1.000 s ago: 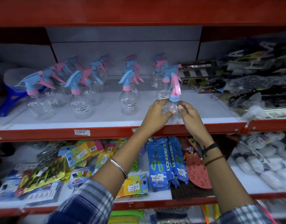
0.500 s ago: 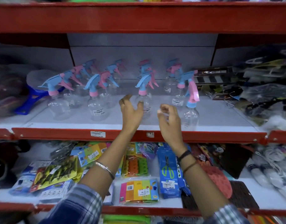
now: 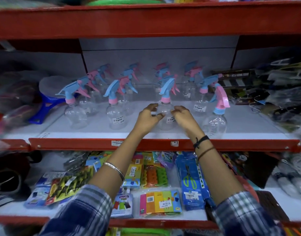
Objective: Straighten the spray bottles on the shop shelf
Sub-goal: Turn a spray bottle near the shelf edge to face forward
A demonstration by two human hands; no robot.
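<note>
Several clear spray bottles with blue and pink trigger heads stand in loose rows on the white shelf [image 3: 248, 123] with a red front edge. My left hand [image 3: 147, 117] and my right hand [image 3: 184, 119] cup the two sides of the middle front spray bottle [image 3: 165, 99], which has a blue head and a pink collar; my curled fingers touch its clear body. To its right a pink-headed bottle [image 3: 215, 123] stands alone near the shelf's front edge. Two more front bottles [image 3: 116, 116] [image 3: 75, 114] stand to the left, heads pointing left.
A blue plastic item [image 3: 44, 109] lies at the shelf's left end. Bagged goods [image 3: 274, 86] crowd the right end. The red shelf above [image 3: 146, 19] hangs low. The lower shelf holds coloured packets [image 3: 160, 203] and scissors packs [image 3: 192, 181] under my forearms.
Both hands let go of the pink-headed bottle at the right front, moved left with fingers spread, and now close around the middle front bottle.
</note>
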